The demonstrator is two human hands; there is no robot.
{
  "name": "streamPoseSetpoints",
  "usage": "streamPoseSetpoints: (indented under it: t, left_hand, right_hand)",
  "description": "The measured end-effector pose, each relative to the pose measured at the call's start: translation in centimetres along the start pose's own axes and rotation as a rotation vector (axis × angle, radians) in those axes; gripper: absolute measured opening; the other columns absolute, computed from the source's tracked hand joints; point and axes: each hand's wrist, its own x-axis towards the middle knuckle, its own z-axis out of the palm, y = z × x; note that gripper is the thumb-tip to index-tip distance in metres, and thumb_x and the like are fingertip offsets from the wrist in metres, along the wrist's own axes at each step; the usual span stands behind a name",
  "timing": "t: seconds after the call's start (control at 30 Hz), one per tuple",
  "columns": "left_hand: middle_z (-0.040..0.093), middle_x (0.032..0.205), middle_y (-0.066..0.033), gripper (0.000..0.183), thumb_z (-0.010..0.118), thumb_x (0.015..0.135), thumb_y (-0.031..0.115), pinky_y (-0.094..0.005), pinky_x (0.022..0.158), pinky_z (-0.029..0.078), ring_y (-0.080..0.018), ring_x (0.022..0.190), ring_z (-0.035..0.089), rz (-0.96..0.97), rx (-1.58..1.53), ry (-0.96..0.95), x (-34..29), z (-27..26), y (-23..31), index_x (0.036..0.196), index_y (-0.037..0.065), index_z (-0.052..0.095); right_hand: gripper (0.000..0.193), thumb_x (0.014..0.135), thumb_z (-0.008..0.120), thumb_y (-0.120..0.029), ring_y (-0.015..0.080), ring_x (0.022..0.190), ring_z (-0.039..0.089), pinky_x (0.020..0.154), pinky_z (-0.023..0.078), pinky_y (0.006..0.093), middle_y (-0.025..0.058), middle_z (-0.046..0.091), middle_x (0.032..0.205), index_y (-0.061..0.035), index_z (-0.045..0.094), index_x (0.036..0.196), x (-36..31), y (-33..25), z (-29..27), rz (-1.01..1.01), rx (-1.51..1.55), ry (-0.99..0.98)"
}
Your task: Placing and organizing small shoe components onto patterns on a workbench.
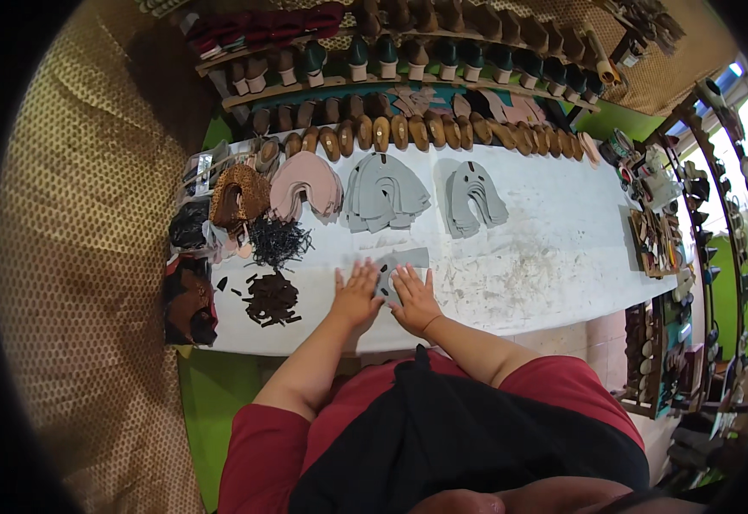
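Note:
A curved grey shoe-upper piece (410, 257) with a few dark spots or patches lies flat on the white-covered table in front of me. My right hand (414, 300) rests on it, palm down, with the fingers stretched out. Just to its left, my left hand (357, 293) lies flat with spread fingers, at the piece's left edge. Both hands hide part of the piece. Beyond them are a fanned stack of grey uppers (365, 206), a smaller grey stack (458, 206) with dark patches on top, and a pink stack (286, 193).
Left of my hands sit a heap of dark brown strips (272, 299) and a tangle of thin black strips (278, 242). Leopard-patterned pieces (238, 193) lie farther back. Shoe lasts (381, 131) line the table's far edge, below racks of shoes. A tool box (655, 244) stands at right.

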Motion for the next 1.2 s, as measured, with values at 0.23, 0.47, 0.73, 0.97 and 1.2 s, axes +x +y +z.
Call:
streamPoseSetpoints:
  t: [0.23,0.47,0.73,0.97,1.2]
  left_hand:
    - [0.012,0.166,-0.0160,0.091,0.069,0.084,0.035,-0.0661,0.117,0.003,-0.0334,0.153,0.010,-0.504,0.059,0.253,-10.7,-0.3,-9.1,0.157,0.007,0.022]
    - [0.007,0.167,-0.0155,0.085,0.057,0.094,0.042,-0.0590,0.119,0.008,-0.0365,0.153,0.007,-0.850,0.050,0.492,-15.8,-1.3,-17.8,0.159,0.007,0.014]
    - [0.012,0.166,-0.0146,0.082,0.057,0.095,0.041,-0.0569,0.120,0.010,-0.0367,0.153,0.009,-0.809,-0.043,0.417,-15.5,-0.7,-18.5,0.158,0.007,0.016]
    - [0.018,0.165,-0.0134,0.081,0.056,0.093,0.046,-0.0573,0.120,0.011,-0.0357,0.152,0.012,-0.815,-0.049,0.388,-15.5,-0.7,-18.7,0.157,0.009,0.022]
    - [0.020,0.165,-0.0120,0.081,0.055,0.093,0.049,-0.0587,0.119,0.011,-0.0344,0.152,0.014,-0.797,-0.055,0.382,-15.8,-0.5,-18.8,0.156,0.009,0.025]
  right_hand:
    - [0.082,0.096,0.048,-0.051,0.0368,0.152,0.010,0.122,0.009,0.0512,0.0195,0.017,0.163,0.0003,0.022,0.155,0.7,0.8,0.8,-0.228,-0.065,-0.221]
    - [0.093,0.094,0.046,-0.059,0.0377,0.152,0.008,0.122,0.006,0.0529,0.0220,0.014,0.163,0.0041,0.016,0.155,6.5,-2.0,2.8,-0.031,-0.060,-0.054]
    - [0.101,0.091,0.047,-0.065,0.0336,0.154,0.003,0.122,0.001,0.0553,0.0200,0.010,0.165,0.0034,0.011,0.156,7.6,-4.1,2.2,0.118,-0.195,-0.178]
    - [0.103,0.090,0.047,-0.066,0.0342,0.154,0.002,0.121,-0.001,0.0575,0.0197,0.007,0.165,0.0021,0.008,0.157,8.2,-3.9,2.4,0.110,-0.205,-0.178]
    - [0.102,0.090,0.048,-0.065,0.0346,0.154,0.002,0.120,-0.002,0.0599,0.0172,0.006,0.166,-0.0008,0.007,0.158,11.3,-4.6,3.6,0.148,-0.251,-0.032]
